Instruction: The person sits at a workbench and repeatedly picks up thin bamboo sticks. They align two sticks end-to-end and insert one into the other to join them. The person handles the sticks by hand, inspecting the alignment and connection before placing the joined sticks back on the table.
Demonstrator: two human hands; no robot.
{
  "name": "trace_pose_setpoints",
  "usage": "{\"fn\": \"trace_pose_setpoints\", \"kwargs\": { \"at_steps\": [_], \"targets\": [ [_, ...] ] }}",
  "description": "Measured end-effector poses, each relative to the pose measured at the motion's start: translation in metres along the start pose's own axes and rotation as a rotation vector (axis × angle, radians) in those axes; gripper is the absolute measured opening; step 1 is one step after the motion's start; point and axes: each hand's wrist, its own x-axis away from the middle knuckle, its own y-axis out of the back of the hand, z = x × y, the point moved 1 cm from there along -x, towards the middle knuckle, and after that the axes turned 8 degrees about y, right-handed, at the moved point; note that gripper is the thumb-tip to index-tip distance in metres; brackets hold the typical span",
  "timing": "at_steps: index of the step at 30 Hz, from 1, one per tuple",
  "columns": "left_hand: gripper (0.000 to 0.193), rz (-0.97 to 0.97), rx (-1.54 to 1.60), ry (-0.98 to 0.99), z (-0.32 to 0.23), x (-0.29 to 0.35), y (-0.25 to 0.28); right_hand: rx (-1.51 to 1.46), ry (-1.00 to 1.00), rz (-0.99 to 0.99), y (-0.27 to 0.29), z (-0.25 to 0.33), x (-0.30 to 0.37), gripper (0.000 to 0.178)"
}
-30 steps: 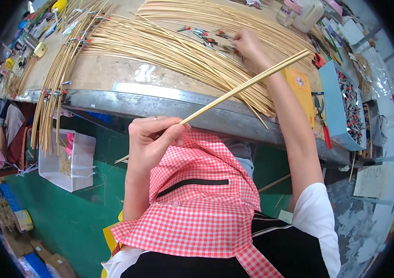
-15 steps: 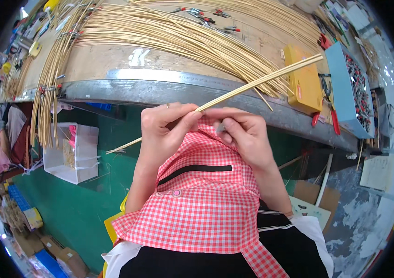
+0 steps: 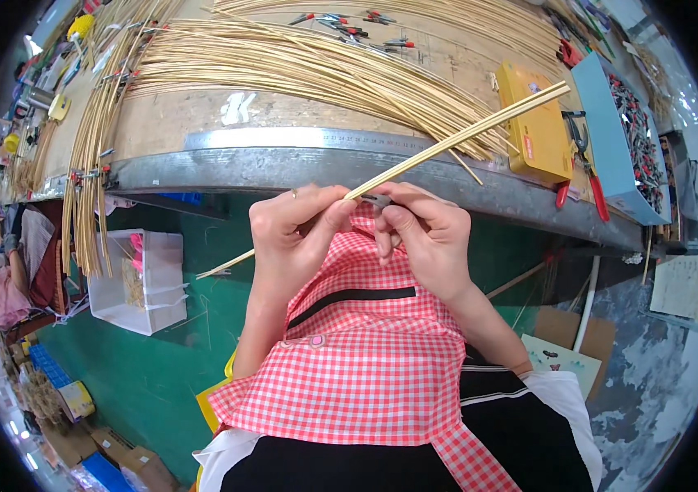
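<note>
My left hand (image 3: 293,234) pinches a thin bundle of pale cane sticks (image 3: 457,141) between thumb and fingers. The bundle slants from low at the left up to the right, its far end above the yellow box. Just right of that pinch, my right hand (image 3: 433,242) has its thumb and fingers closed on a small grey metal clip (image 3: 378,199). The clip's tip is by the sticks at my left fingertips; whether it grips them I cannot tell. Both hands are in front of my red-checked apron (image 3: 357,361), short of the bench edge.
Long loose canes (image 3: 283,61) cover the wooden bench, with small clips (image 3: 349,29) behind them. A steel ruler (image 3: 308,138) lies along the metal edge. Rightward are a yellow box (image 3: 533,123), red-handled pliers (image 3: 583,160) and a blue clip box (image 3: 611,131). A white bin (image 3: 148,299) stands on the floor.
My right hand has turned so the grey clip now points left toward the sticks beside my left fingertips. My left hand keeps its hold. The view has shifted slightly.
</note>
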Motion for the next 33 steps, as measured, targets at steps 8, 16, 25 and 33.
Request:
{"fn": "trace_pose_setpoints", "kwargs": {
  "at_steps": [8,16,25,33],
  "targets": [
    [0.006,0.038,0.011,-0.014,-0.003,0.001,-0.003,0.016,0.053,-0.087,-0.002,-0.003,0.003,0.018],
    [0.008,0.108,0.07,0.06,-0.001,0.0,-0.001,0.024,0.042,-0.057,-0.001,-0.004,0.004,0.016],
    [0.014,0.284,0.11,0.102,0.011,0.001,-0.002,0.058,0.216,-0.108,0.014,0.012,-0.009,0.016],
    [0.018,0.26,0.117,0.144,0.013,-0.006,0.007,-0.104,0.157,-0.279,0.042,0.008,-0.006,0.009]
  ]
}}
